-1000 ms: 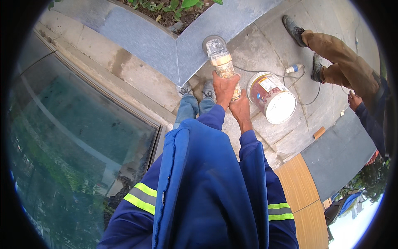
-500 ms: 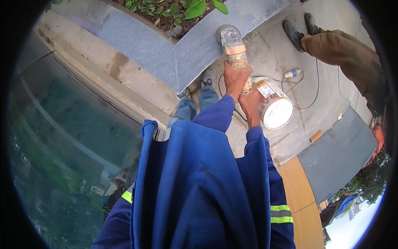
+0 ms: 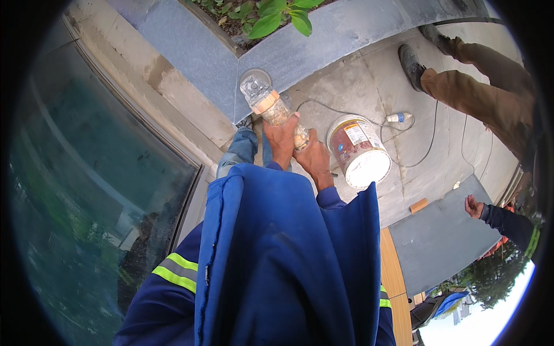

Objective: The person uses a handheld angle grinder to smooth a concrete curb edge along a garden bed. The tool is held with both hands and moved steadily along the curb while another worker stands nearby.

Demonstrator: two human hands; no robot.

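Both my hands are wrapped round the dusty body of an angle grinder (image 3: 266,102). My left hand (image 3: 281,138) grips its middle, behind the orange band. My right hand (image 3: 313,157) closes on the rear end. The grinder's round disc (image 3: 258,75) is over the grey stone coping (image 3: 300,49), close to the corner joint; whether it spins I cannot tell. A blue cloth (image 3: 277,248) hangs over the front of me and covers most of my forearms.
A paint bucket (image 3: 353,147) lies on the paving to the right, with a cord and a blue-white plug (image 3: 399,117) beyond it. Another person's legs (image 3: 461,72) and hand (image 3: 474,206) are at right. Plants (image 3: 277,17) grow behind the coping. A glass pane (image 3: 98,155) fills the left.
The grinder and both hands have moved left along the coping toward the corner joint. The other person's hand has come into view at right.
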